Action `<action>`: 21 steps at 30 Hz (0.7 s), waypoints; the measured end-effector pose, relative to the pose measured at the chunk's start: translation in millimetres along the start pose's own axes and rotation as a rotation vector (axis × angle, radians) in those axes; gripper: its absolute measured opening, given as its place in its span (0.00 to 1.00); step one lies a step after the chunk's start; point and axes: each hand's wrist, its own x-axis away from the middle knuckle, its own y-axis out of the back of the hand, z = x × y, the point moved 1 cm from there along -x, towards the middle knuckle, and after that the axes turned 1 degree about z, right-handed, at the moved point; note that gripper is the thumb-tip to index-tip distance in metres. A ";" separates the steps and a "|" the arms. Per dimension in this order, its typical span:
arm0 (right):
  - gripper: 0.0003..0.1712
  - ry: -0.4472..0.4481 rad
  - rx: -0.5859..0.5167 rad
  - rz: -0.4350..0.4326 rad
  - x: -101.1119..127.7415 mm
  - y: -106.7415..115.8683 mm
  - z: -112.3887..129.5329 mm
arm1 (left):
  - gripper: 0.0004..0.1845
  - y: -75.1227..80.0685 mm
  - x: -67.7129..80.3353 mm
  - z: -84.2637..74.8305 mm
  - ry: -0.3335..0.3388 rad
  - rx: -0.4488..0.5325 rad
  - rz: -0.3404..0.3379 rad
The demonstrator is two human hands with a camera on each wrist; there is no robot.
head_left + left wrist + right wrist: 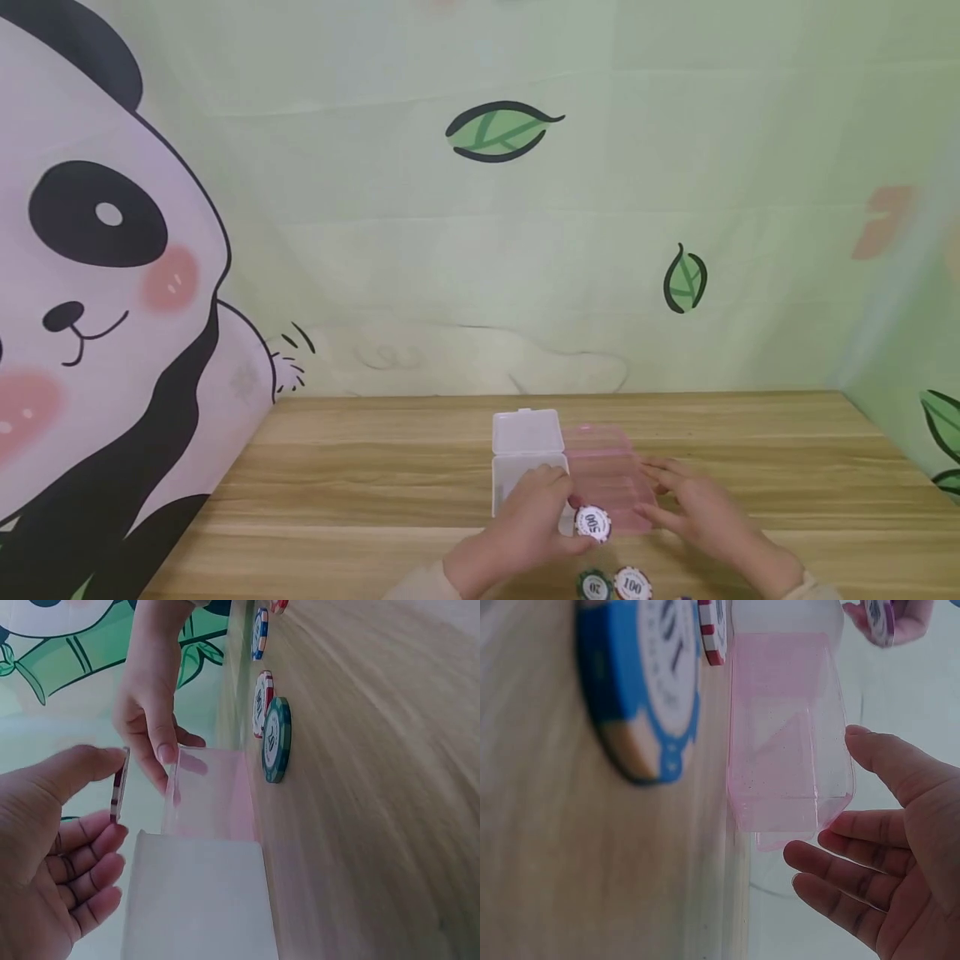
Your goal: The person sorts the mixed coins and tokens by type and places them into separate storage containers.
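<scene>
Poker chip (pixel 593 524) is being pinched by the left hand (pixel 527 515); the right hand (pixel 699 510), fingers loosely extended, is touching the pink box (pixel 606 479).

White "500" chip (pixel 593 524), approx. level, face-up, is being pinched in L hand (pixel 528 515) nr. see-thru pink box (pixel 606 483), which is resting on bench (pixel 352 475), R hand (pixel 701 504) touching it.

Wooden tabletop (pixel 360 479), open white box (pixel 527 433), pink box alongside (pixel 606 477), green chip (pixel 277 740), 100 chip (pixel 633 583), blue chip (pixel 259 634), red chip (pixel 279 606)
</scene>
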 end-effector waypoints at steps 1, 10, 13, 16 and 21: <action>0.32 0.000 -0.002 0.000 -0.1 0.0 0.4 | 0.19 -0.9 -1.9 0.5 0.018 -0.006 -0.004; 0.32 -0.004 -0.007 0.003 0.4 -0.3 2.1 | 0.20 -10.9 -19.2 4.6 0.066 -0.110 -0.068; 0.32 -0.008 -0.012 0.007 0.6 -0.4 3.0 | 0.20 -13.5 -25.4 7.2 0.076 -0.139 -0.069; 0.32 -0.015 -0.011 0.016 1.1 -0.8 3.9 | 0.20 -16.4 -30.9 9.7 0.095 -0.140 -0.053; 0.31 -0.026 -0.009 0.022 1.6 -0.5 4.9 | 0.19 -19.1 -37.0 11.6 0.112 -0.131 -0.031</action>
